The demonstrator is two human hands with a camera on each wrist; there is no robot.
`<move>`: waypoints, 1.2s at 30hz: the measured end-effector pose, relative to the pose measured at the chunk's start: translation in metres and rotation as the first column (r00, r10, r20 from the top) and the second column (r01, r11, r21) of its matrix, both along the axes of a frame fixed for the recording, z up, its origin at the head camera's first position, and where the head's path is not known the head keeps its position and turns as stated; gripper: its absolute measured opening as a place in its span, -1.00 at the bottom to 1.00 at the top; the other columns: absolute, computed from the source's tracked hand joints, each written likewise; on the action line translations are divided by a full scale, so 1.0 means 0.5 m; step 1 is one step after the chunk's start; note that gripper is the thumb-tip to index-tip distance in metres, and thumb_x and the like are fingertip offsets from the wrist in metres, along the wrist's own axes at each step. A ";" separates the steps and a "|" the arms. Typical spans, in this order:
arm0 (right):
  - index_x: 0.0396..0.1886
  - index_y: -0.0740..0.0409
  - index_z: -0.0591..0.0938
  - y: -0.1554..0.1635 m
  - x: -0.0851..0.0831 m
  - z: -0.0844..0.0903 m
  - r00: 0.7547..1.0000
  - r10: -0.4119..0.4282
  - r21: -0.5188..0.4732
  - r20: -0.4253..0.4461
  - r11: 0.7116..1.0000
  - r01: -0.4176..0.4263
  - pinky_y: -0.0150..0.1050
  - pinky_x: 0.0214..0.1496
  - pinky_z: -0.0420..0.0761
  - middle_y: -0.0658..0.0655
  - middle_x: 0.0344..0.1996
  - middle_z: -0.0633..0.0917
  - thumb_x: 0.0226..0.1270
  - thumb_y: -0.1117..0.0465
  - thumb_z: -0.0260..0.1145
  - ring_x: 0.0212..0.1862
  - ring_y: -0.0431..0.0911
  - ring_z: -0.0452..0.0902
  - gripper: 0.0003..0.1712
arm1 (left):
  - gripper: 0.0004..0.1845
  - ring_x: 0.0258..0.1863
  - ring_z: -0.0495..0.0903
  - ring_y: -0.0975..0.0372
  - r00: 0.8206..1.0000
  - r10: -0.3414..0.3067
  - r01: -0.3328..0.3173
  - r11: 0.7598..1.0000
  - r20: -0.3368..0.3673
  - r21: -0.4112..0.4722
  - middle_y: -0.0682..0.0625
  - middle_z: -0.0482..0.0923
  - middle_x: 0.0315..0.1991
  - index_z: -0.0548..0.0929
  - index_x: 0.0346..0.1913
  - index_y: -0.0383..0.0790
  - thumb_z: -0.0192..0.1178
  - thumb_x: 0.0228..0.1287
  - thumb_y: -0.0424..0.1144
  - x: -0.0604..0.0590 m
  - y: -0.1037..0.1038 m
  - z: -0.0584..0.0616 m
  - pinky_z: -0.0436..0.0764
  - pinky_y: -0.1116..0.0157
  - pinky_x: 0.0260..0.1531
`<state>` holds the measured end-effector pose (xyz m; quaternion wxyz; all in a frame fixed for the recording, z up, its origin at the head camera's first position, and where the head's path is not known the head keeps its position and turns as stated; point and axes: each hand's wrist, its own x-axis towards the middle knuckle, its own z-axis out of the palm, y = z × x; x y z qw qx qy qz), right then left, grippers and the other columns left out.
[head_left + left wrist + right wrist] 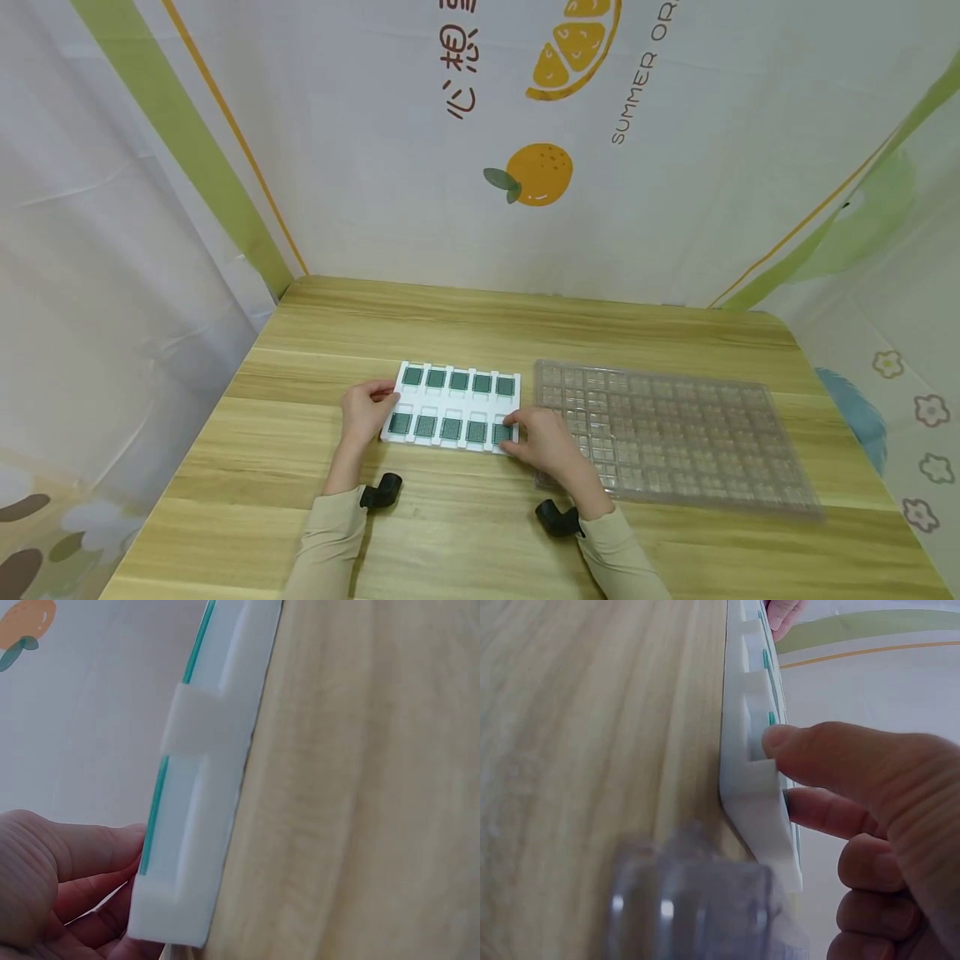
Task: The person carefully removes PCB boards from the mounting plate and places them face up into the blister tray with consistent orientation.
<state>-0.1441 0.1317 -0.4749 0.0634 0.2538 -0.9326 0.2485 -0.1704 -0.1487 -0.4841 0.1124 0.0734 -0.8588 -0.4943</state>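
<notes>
A white foam tray (441, 402) lies on the table with two rows of square green circuit boards, several in each row. My left hand (367, 412) grips the tray's left end, its thumb (112, 844) along the edge. At the near right corner, my right hand (547, 442) has thumb and index finger around the last green circuit board (501, 433) of the near row. In the right wrist view the thumb (787, 741) reaches into that slot's notch, and the index finger (825, 810) is on the board's far side. The right hand's other fingers are curled.
A large clear plastic tray (697, 442) with many small compartments lies to the right, close by the right forearm. Black wrist cameras (557, 518) sit on both sleeves. White printed curtains (375, 167) hang behind the wooden table (450, 533) and at its sides.
</notes>
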 end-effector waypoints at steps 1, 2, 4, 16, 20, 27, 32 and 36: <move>-0.36 0.12 0.70 0.000 0.000 0.001 1.000 0.000 0.001 0.001 1.000 0.000 -0.35 -0.47 0.32 -0.06 -0.54 0.61 -0.11 0.12 0.54 -0.56 -0.26 0.23 -0.71 | -0.82 -0.37 0.61 -0.05 1.000 0.000 0.000 1.000 0.000 0.001 -0.35 0.64 -0.36 0.66 -0.25 -0.58 0.24 0.05 -0.55 0.000 0.000 0.000 0.44 0.53 -0.47; -0.36 0.12 0.70 0.000 0.000 0.001 1.000 0.000 0.002 0.001 1.000 0.000 -0.36 -0.47 0.31 -0.07 -0.54 0.61 -0.11 0.12 0.54 -0.56 -0.26 0.23 -0.71 | -0.82 -0.37 0.61 -0.05 1.000 0.001 -0.001 1.000 0.000 0.001 -0.35 0.64 -0.36 0.66 -0.25 -0.58 0.24 0.05 -0.55 0.000 0.000 0.000 0.44 0.52 -0.46; -0.36 0.13 0.70 0.000 0.000 0.002 1.000 0.001 0.005 0.005 1.000 -0.001 -0.36 -0.48 0.30 -0.07 -0.56 0.59 -0.11 0.12 0.53 -0.56 -0.26 0.22 -0.71 | -0.82 -0.37 0.61 -0.05 1.000 0.003 -0.003 1.000 0.003 0.001 -0.35 0.64 -0.36 0.66 -0.24 -0.57 0.25 0.05 -0.55 -0.001 0.000 -0.001 0.45 0.52 -0.46; -0.31 0.15 0.71 0.003 -0.006 0.011 0.999 -0.001 0.007 0.050 1.000 0.001 -0.38 -0.54 0.25 -0.04 -0.61 0.57 -0.07 0.13 0.52 -0.59 -0.27 0.18 -0.70 | -0.80 -0.36 0.60 -0.03 1.000 0.001 -0.002 1.000 0.021 0.011 -0.36 0.64 -0.34 0.66 -0.23 -0.57 0.25 0.04 -0.53 -0.004 -0.001 -0.004 0.45 0.49 -0.45; -0.31 0.19 0.70 0.007 -0.007 0.015 0.998 0.010 -0.011 0.064 1.000 -0.010 -0.40 -0.52 0.31 0.02 -0.48 0.67 -0.07 0.17 0.52 -0.56 -0.28 0.24 -0.70 | -0.80 -0.37 0.60 -0.03 1.000 0.004 -0.004 1.000 0.023 0.014 -0.36 0.64 -0.35 0.66 -0.23 -0.57 0.25 0.05 -0.54 -0.005 -0.001 -0.006 0.45 0.50 -0.46; -0.28 0.21 0.69 0.014 -0.012 0.028 0.995 -0.004 0.004 0.099 1.000 0.004 -0.38 -0.49 0.37 0.07 -0.41 0.70 -0.04 0.17 0.49 -0.55 -0.24 0.34 -0.69 | -0.81 -0.36 0.60 -0.04 1.000 0.000 0.000 1.000 0.027 0.012 -0.36 0.63 -0.34 0.66 -0.22 -0.58 0.24 0.06 -0.55 -0.006 -0.003 -0.008 0.45 0.49 -0.46; -0.29 0.21 0.69 0.022 -0.016 0.031 0.997 -0.012 0.013 0.076 1.000 0.011 -0.34 -0.46 0.40 0.08 -0.43 0.69 -0.05 0.19 0.50 -0.54 -0.21 0.37 -0.70 | -0.80 -0.35 0.59 -0.03 1.000 -0.004 0.003 1.000 0.030 0.015 -0.36 0.63 -0.33 0.65 -0.21 -0.58 0.25 0.05 -0.55 -0.005 -0.003 -0.007 0.45 0.49 -0.45; -0.31 0.20 0.69 0.031 -0.021 0.032 0.998 -0.017 0.001 0.060 1.000 0.017 -0.35 -0.54 0.30 0.03 -0.53 0.64 -0.07 0.21 0.51 -0.59 -0.24 0.24 -0.72 | -0.81 -0.36 0.59 -0.03 1.000 -0.004 0.003 1.000 0.027 0.008 -0.35 0.63 -0.33 0.66 -0.22 -0.57 0.25 0.05 -0.55 -0.005 -0.003 -0.007 0.46 0.47 -0.45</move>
